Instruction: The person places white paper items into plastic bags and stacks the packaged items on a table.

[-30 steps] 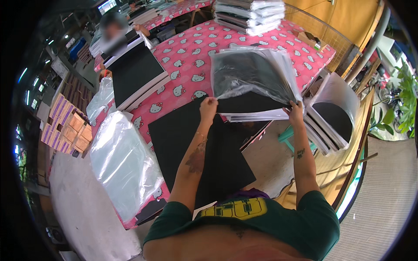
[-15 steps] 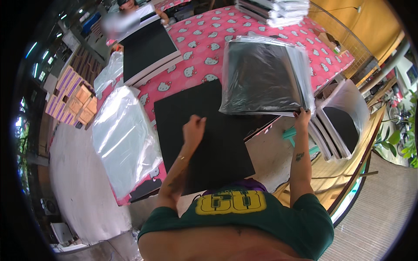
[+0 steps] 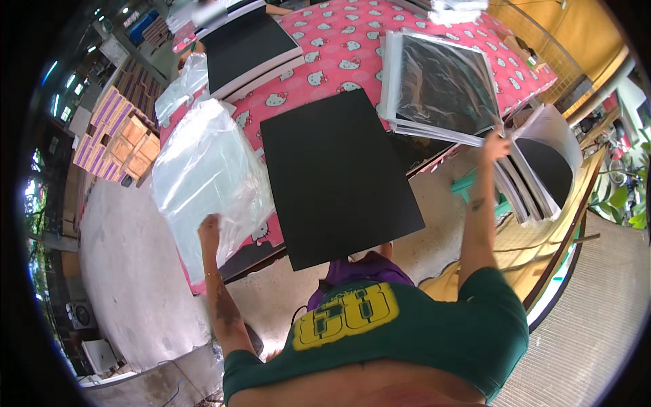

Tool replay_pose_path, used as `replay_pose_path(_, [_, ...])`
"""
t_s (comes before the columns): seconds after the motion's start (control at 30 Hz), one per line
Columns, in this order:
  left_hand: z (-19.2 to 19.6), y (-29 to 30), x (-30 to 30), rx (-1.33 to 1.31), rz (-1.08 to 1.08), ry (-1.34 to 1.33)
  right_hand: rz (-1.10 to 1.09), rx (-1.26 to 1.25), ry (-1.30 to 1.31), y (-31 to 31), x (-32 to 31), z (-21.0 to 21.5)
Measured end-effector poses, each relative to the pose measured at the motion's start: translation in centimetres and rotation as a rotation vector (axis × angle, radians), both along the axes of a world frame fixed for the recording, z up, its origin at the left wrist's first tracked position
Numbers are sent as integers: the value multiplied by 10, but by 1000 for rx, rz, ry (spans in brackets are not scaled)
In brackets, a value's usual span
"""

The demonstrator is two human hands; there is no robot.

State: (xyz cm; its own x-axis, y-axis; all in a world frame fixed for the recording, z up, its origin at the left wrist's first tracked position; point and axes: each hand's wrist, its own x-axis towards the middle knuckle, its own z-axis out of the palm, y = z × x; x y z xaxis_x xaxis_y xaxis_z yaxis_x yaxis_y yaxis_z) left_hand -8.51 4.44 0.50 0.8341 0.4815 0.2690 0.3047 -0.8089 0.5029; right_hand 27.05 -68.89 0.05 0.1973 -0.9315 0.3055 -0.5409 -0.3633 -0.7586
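A large black board (image 3: 339, 176) lies in front of me, its near edge hanging over the table's edge toward my body. To its left, clear plastic bags (image 3: 203, 169) are piled, wrinkled and shiny. My left hand (image 3: 210, 228) is at the near part of that pile, fingers curled closed; whether plastic is pinched in them is hidden. On the right lies a stack of black boards in clear plastic sleeves (image 3: 444, 85). My right hand (image 3: 497, 144), slightly blurred, is closed on the near right corner of a sleeved board there.
A thick stack of black boards (image 3: 251, 51) sits at the far left, with another person's arm (image 3: 277, 10) behind it. The table has a pink patterned cover (image 3: 315, 78). More sleeved boards (image 3: 536, 173) lean at the right, near a green stool (image 3: 464, 184). Cartons (image 3: 115, 136) are piled at left.
My left hand has moved left from above the black board to the plastic bags. My right hand and the sleeved board have shifted right and away. The view has moved too.
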Motion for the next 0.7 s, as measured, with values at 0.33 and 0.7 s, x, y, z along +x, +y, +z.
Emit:
replay_pose_path(0.33, [82, -174, 26, -368, -139, -237, 1960, 1810, -22, 438, -260, 38])
replay_pose_path(0.7, [33, 17, -1, 153, 60, -165, 1211, 2197, -556, 313, -189, 45])
